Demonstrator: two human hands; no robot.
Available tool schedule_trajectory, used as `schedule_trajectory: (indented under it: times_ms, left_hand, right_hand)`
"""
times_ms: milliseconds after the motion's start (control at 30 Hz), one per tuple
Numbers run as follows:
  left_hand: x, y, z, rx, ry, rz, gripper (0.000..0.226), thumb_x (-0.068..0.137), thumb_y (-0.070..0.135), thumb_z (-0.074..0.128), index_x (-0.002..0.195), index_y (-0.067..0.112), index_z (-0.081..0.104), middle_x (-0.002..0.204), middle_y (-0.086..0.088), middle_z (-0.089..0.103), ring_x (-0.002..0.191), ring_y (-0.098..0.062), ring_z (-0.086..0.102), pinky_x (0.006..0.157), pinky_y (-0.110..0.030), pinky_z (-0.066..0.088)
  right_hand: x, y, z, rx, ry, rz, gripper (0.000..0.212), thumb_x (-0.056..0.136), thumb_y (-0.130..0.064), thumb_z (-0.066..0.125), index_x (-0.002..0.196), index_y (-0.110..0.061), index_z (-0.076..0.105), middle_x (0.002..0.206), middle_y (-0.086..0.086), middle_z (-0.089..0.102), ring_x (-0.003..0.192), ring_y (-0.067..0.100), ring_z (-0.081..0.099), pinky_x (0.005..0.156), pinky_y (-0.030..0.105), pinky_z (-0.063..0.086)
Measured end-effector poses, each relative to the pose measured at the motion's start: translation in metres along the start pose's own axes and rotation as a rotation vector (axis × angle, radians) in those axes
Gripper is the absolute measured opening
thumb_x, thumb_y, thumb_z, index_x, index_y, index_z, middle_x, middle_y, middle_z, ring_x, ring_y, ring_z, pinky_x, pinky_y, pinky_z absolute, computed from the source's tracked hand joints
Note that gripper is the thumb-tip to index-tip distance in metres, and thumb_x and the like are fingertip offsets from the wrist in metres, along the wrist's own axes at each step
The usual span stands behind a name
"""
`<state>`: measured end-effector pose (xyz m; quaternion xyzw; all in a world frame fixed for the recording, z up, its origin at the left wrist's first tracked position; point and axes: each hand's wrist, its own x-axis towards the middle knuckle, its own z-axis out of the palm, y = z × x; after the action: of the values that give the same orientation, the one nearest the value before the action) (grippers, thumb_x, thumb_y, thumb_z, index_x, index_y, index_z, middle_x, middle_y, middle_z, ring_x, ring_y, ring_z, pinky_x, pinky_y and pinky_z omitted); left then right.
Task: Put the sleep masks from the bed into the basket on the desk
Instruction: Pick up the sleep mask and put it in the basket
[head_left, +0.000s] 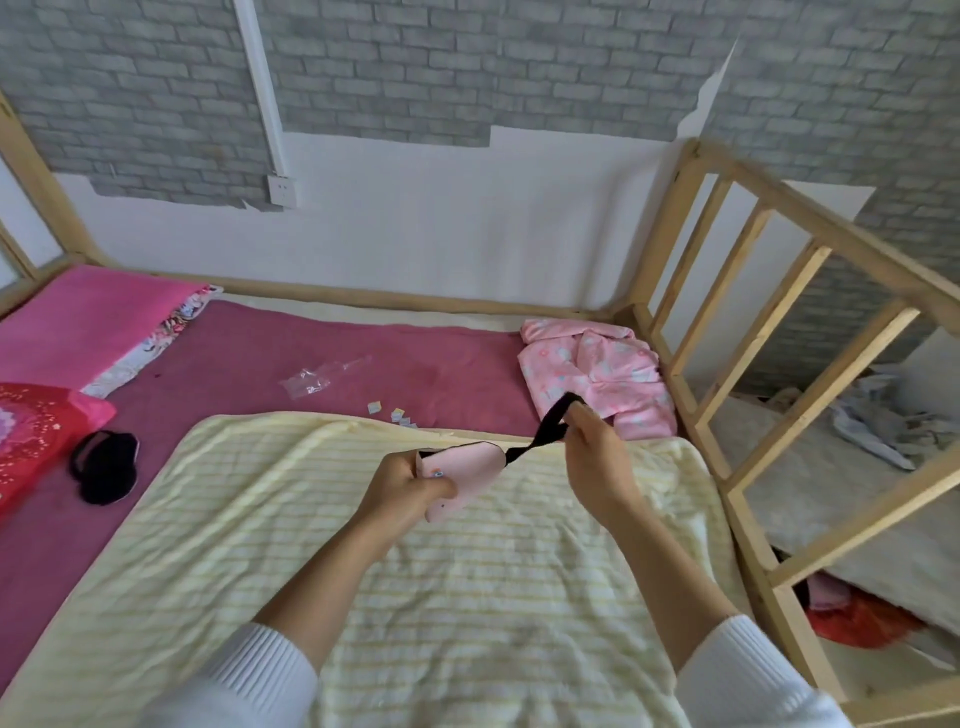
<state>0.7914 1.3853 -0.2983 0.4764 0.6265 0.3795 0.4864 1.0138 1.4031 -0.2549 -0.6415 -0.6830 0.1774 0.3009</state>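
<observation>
A pink sleep mask hangs in the air above the yellow striped blanket. My left hand grips the mask's pink pad. My right hand pinches its black elastic strap and pulls it up to the right. A black sleep mask lies on the purple sheet at the left, beside a red bag. The basket and the desk are out of view.
A red bag sits at the left edge, a pink pillow behind it. Folded pink pyjamas lie at the bed's far right corner. A clear plastic wrapper and small paper bits lie mid-bed. A wooden bed rail stands at the right.
</observation>
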Motion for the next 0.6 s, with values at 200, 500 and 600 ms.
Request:
schedule_trajectory:
  times_ms: [200, 500, 600]
  left_hand:
    - [-0.004, 0.014, -0.008, 0.034, 0.094, 0.141, 0.021, 0.067, 0.013, 0.068, 0.063, 0.004, 0.049, 0.063, -0.006, 0.039, 0.058, -0.016, 0.039, 0.054, -0.028, 0.032]
    - [0.0, 0.02, -0.02, 0.009, 0.084, 0.107, 0.014, 0.061, 0.014, 0.063, 0.071, 0.014, 0.073, 0.064, 0.001, 0.062, 0.061, -0.012, 0.056, 0.059, -0.03, 0.045]
    - [-0.003, 0.016, -0.014, -0.009, 0.056, 0.058, 0.017, 0.058, 0.015, 0.065, 0.072, 0.008, 0.069, 0.061, 0.002, 0.055, 0.057, -0.015, 0.051, 0.057, -0.031, 0.04]
  right_hand:
    - [0.009, -0.002, -0.004, -0.711, -0.191, -0.081, 0.023, 0.08, -0.001, 0.05, 0.09, -0.013, 0.067, 0.089, 0.011, 0.073, 0.084, 0.029, 0.068, 0.067, 0.033, 0.038]
    - [-0.018, -0.023, -0.013, 0.998, -0.895, 0.137, 0.043, 0.076, -0.049, 0.07, 0.082, -0.007, 0.075, 0.069, 0.004, 0.074, 0.062, 0.016, 0.069, 0.07, 0.028, 0.056]
    - [-0.014, -0.025, -0.007, 1.472, -0.497, 0.304, 0.026, 0.084, -0.041, 0.063, 0.085, -0.018, 0.074, 0.071, 0.0, 0.07, 0.065, 0.011, 0.066, 0.085, 0.035, 0.049]
